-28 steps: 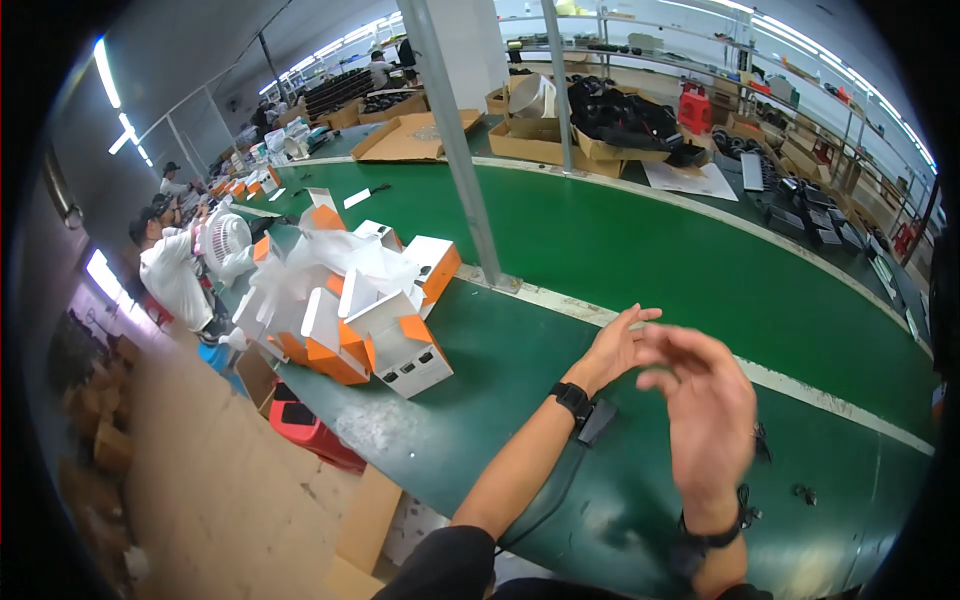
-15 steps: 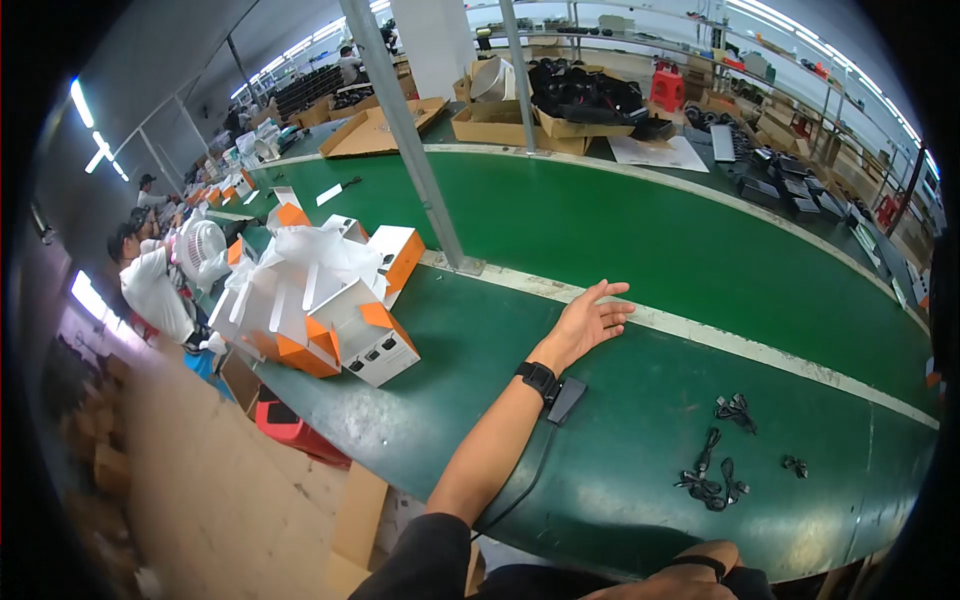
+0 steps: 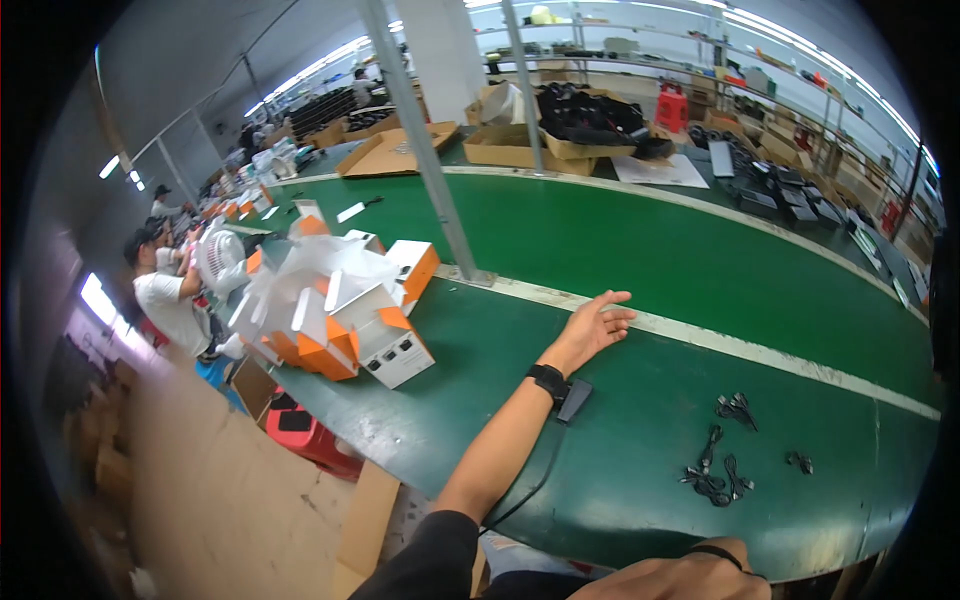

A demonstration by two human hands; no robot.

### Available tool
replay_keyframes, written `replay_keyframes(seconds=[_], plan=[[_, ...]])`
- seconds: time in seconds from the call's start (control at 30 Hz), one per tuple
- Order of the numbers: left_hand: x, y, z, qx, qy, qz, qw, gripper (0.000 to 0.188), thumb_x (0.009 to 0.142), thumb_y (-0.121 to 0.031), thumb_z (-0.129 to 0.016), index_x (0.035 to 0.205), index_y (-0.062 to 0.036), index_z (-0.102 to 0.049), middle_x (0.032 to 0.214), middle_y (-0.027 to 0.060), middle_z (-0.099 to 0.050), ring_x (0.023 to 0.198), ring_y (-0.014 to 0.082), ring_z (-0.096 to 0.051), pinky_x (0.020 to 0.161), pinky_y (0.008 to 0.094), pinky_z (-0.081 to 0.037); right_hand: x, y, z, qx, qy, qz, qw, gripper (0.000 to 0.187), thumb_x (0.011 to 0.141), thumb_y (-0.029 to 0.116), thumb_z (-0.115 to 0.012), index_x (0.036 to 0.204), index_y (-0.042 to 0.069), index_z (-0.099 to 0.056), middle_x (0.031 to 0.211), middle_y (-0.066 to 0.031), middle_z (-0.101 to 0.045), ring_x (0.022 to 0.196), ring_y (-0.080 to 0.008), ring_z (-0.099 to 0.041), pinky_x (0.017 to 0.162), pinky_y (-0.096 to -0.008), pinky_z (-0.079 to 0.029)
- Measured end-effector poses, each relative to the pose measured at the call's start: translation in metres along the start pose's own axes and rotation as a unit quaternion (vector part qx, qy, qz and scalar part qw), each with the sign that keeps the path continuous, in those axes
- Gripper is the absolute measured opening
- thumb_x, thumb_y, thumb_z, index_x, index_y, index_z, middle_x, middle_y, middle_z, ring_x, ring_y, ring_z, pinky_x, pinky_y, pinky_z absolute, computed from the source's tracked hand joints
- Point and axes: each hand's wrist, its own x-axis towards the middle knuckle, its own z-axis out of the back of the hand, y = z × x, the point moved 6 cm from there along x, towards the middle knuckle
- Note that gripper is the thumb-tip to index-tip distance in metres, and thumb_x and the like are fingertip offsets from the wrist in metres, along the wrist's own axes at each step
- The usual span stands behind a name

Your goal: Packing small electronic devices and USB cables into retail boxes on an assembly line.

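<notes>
My left hand (image 3: 595, 328) rests above the green workbench beside its pale edge strip, palm turned partly up. Its fingers are loosely stretched and hold nothing. A black watch sits on that wrist, right against a small dark grey device (image 3: 574, 402) whose black cable (image 3: 540, 490) runs down to the bench's near edge. At the bottom edge shows part of my right hand (image 3: 670, 578), a black band on its wrist; its fingers are hidden. Several bundled black cables (image 3: 712, 480) lie to the right, with another bundle (image 3: 738, 410) above them and a small one (image 3: 800, 462) farther right.
Open white-and-orange boxes (image 3: 395, 350) with white wrapping crowd the bench's left. A metal post (image 3: 430, 170) rises beside the green conveyor belt (image 3: 600, 240). Cartons of black parts (image 3: 590, 115) stand beyond. A red stool (image 3: 310, 440) is below left; other people (image 3: 165, 300) work far left.
The view has shifted slightly, so the boxes and bench appear a little farther right and lower. My left hand keeps nearly the same pose; more of my right hand shows at the bottom.
</notes>
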Motion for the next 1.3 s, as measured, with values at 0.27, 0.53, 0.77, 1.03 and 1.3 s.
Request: replay_keyframes(seconds=[0.27,0.53,0.77,1.03,1.3], plan=[[-0.005,-0.001,0.013,-0.012,-0.002,-0.011,1.0,0.047,0.113,-0.038,-0.054,0.144,-0.0044,-0.055,0.113,0.0116,-0.071,0.097,0.0175,-0.065,0.089,0.0332,-0.056,0.04,0.019,0.01,-0.048,-0.09,-0.385,0.917,0.082,0.108,0.068,-0.039,0.097,-0.004,-0.077,0.097,-0.0292,-0.078,0.088,-0.042,-0.076,0.075,-0.048,-0.064],[-0.007,0.003,0.016,-0.018,-0.017,-0.009,1.0,0.045,0.112,-0.037,-0.055,0.143,-0.0042,-0.055,0.109,0.0112,-0.07,0.094,0.0182,-0.065,0.086,0.0329,-0.057,0.042,0.03,0.019,0.002,-0.09,-0.398,0.913,0.064,0.102,0.06,-0.064,0.089,0.001,-0.084,0.1,-0.0148,-0.082,0.103,-0.0305,-0.069,0.085,-0.0379,-0.057],[-0.005,0.0,0.017,-0.008,-0.002,-0.009,1.0,0.047,0.112,-0.038,-0.053,0.146,-0.0038,-0.054,0.114,0.0127,-0.07,0.097,0.019,-0.065,0.09,0.0343,-0.056,0.033,0.015,0.022,0.155,-0.098,-0.459,0.869,0.046,0.101,0.043,-0.073,0.089,0.0,-0.083,0.102,-0.0142,-0.081,0.089,-0.023,-0.059,0.077,-0.034,-0.053],[-0.01,-0.005,0.006,-0.004,-0.008,-0.035,0.999,0.048,0.113,-0.036,-0.053,0.146,-0.0009,-0.052,0.113,0.013,-0.068,0.094,0.0165,-0.063,0.09,0.0325,-0.056,0.042,0.016,0.023,0.17,-0.122,-0.418,0.884,0.036,0.101,0.031,-0.07,0.087,-0.001,-0.08,0.094,-0.0157,-0.08,0.065,-0.0202,-0.059,0.058,-0.0303,-0.049],[-0.015,-0.002,0.008,0.004,-0.014,-0.029,0.999,0.045,0.114,-0.034,-0.051,0.145,-0.0019,-0.053,0.113,0.0131,-0.069,0.094,0.0178,-0.064,0.088,0.0332,-0.055,0.045,0.017,0.015,0.226,-0.113,-0.398,0.882,0.027,0.099,0.017,-0.068,0.083,-0.003,-0.077,0.089,-0.0168,-0.077,0.05,-0.0173,-0.054,0.045,-0.027,-0.043]])
